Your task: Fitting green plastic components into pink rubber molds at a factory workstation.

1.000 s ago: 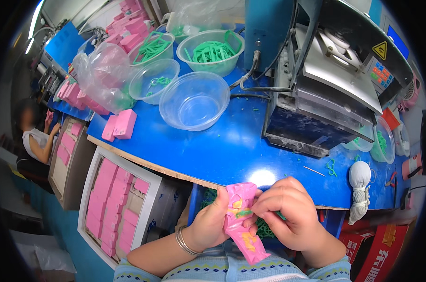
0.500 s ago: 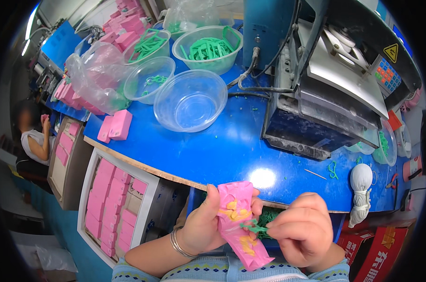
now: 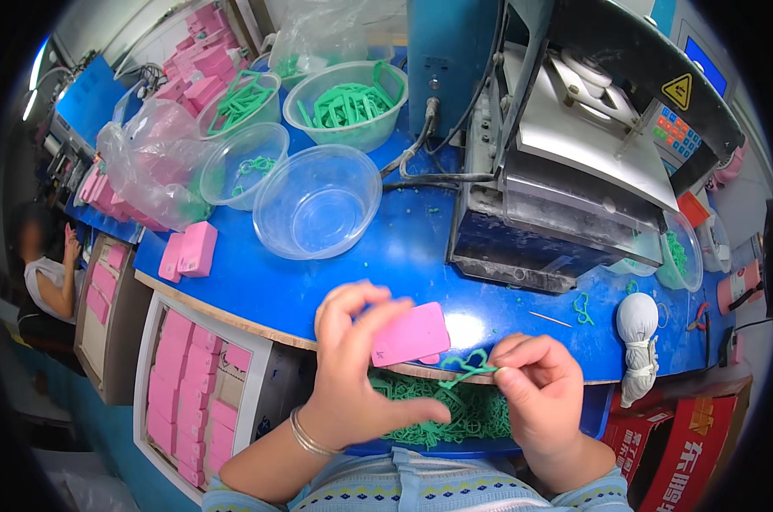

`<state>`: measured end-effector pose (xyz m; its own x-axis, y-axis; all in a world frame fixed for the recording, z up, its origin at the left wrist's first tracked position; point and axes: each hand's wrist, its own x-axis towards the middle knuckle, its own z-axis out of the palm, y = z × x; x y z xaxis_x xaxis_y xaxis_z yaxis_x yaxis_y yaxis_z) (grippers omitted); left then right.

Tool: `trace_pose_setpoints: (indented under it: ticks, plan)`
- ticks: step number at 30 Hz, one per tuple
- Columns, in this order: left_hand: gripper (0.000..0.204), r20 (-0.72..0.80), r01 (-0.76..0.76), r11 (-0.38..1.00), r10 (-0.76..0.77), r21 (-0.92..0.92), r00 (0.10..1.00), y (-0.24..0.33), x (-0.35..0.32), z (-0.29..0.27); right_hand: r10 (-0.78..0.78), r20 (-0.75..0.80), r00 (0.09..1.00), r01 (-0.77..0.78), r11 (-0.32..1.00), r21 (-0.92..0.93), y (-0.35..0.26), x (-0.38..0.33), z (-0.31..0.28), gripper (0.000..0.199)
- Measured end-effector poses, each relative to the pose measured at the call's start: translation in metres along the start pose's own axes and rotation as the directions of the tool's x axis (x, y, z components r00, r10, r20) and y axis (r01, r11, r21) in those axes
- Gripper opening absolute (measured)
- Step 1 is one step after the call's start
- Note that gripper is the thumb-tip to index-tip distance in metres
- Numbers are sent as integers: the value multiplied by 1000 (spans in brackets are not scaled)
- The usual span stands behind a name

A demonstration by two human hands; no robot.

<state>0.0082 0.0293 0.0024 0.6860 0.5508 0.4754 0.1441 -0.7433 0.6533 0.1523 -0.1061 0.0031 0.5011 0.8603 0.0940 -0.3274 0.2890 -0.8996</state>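
Observation:
My right hand [image 3: 540, 384] pinches a thin, looped green wax piece [image 3: 467, 367] between thumb and fingertips, over the table's front edge. My left hand [image 3: 348, 367] has its fingers spread and its thumb stretched apart. Just beyond those fingers, a pink rubber mould [image 3: 412, 334] lies at the table edge with its plain outer face up; its inside is hidden. Whether the blurred fingertips still touch it I cannot tell. Under both hands, below the edge, a blue bin [image 3: 595, 414] holds a tangle of green wax pieces [image 3: 455, 414].
On the blue table [image 3: 386, 256] stand an empty clear bowl [image 3: 318, 200] and bowls of green pieces [image 3: 348, 107]. Two pink blocks [image 3: 197, 249] lie left. A machine [image 3: 523, 230] stands right, near a tied white pouch [image 3: 638, 350]. A person [image 3: 49, 282] sits far left.
The pink mould was spread open in my left hand, showing yellow patches; now it lies on the table edge and that hand has opened. My right hand has drawn the green piece away from it.

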Motion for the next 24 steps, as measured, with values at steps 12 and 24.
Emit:
trace_pose_setpoints:
  ticks: [12, 24]
  plan:
    - [20, -11, -129, 991, 129, -30, 992, 22, -21, -5, -313, 297, 902, 432, 634, -641, -5, 6, 7, 18]
    - [21, -90, -223, 937, 255, 270, 963, 26, -33, -5, -351, 381, 855, 518, 564, -643, -2, 7, 11, 20]
